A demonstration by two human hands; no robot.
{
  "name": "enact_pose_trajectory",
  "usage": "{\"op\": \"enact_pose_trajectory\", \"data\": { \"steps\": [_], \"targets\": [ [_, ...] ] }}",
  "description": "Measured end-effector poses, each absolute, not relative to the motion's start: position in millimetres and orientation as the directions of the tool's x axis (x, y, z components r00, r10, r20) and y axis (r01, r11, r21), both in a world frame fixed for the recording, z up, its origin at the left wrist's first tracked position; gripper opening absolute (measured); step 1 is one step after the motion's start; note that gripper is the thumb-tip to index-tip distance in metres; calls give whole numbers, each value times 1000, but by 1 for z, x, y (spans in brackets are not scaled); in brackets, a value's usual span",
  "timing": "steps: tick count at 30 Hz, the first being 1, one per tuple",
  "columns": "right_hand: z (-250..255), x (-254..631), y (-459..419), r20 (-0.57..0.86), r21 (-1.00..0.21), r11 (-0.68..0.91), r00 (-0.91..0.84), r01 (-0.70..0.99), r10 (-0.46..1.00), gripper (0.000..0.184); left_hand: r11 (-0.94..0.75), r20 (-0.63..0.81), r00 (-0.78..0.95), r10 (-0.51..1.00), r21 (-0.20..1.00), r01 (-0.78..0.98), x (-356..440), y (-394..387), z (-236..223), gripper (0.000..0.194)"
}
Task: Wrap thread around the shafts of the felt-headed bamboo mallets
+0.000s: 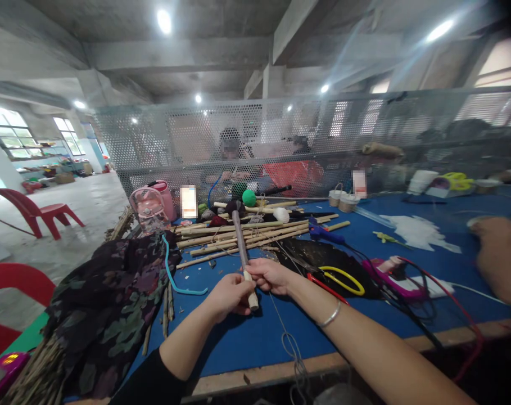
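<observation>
My left hand is closed around the near end of a wooden stick, whose lower end shows bare pale wood. The stick's upper length looks grey, apparently wrapped in yarn. My right hand pinches the stick just above the left. A thin grey cord runs down from the right hand to a loose tangle over the table's front edge. Right of my hands lie scissors with a yellow handle and a red handle. Beyond the hands are several pale sticks.
A green ball and white ball lie behind the sticks. A blue glue gun and magenta power strip with cables are right. Dark floral cloth covers the left side. A perforated screen stands behind; a person is beyond it.
</observation>
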State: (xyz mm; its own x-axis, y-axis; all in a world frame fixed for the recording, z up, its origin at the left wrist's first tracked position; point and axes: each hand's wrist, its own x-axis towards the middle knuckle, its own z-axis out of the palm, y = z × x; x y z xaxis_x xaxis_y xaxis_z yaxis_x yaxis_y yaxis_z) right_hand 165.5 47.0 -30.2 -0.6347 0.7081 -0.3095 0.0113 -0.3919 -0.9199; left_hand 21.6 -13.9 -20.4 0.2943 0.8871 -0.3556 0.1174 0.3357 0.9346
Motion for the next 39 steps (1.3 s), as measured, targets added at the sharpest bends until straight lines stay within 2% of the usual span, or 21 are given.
{"op": "enact_pose_trajectory", "data": {
  "steps": [2, 4, 9, 11, 13, 15, 17, 19, 25, 31, 39],
  "targets": [
    [-33, 162, 47, -287, -937, -350, -607, 15, 741, 25, 263, -308, 186, 933, 937, 231, 20, -11, -25, 42],
    [-33, 162, 48, -287, -938, -346, -600, 18, 747, 25, 222, -271, 183, 945, 942, 250, 18, -9, -27, 45],
    [-29, 171, 49, -339, -901, -433, -686, 38, 645, 23, 348, -328, 390, 860, 937, 20, 16, -12, -21, 40],
    [-28, 171, 49, -347, -902, -428, -687, 57, 639, 21, 408, -371, 425, 826, 913, 4, 15, -12, -17, 36],
    [-26, 167, 50, -381, -904, -411, -655, 117, 652, 20, 431, -428, 410, 805, 898, 92, 13, -8, -15, 32],
    [-25, 162, 53, -449, -889, -393, -605, 233, 658, 19, 397, -467, 343, 815, 881, 257, 9, 1, -15, 31],
    [-23, 158, 56, -499, -866, -374, -570, 331, 653, 20, 331, -460, 289, 839, 855, 398, 5, 11, -17, 34],
    [-23, 156, 58, -497, -868, -359, -580, 344, 646, 18, 290, -444, 294, 846, 847, 445, 2, 18, -19, 37],
    [-27, 166, 57, -341, -928, -346, -696, 140, 632, 22, 212, -280, 348, 895, 952, 222, 6, 12, -24, 43],
    [-31, 173, 60, -297, -938, -334, -709, 92, 640, 29, 314, -325, 336, 884, 945, 89, 9, 3, -20, 41],
    [-34, 168, 56, -278, -956, -271, -624, 109, 730, 27, 392, -385, 352, 853, 918, 54, 13, 3, -21, 34]
  ]
}}
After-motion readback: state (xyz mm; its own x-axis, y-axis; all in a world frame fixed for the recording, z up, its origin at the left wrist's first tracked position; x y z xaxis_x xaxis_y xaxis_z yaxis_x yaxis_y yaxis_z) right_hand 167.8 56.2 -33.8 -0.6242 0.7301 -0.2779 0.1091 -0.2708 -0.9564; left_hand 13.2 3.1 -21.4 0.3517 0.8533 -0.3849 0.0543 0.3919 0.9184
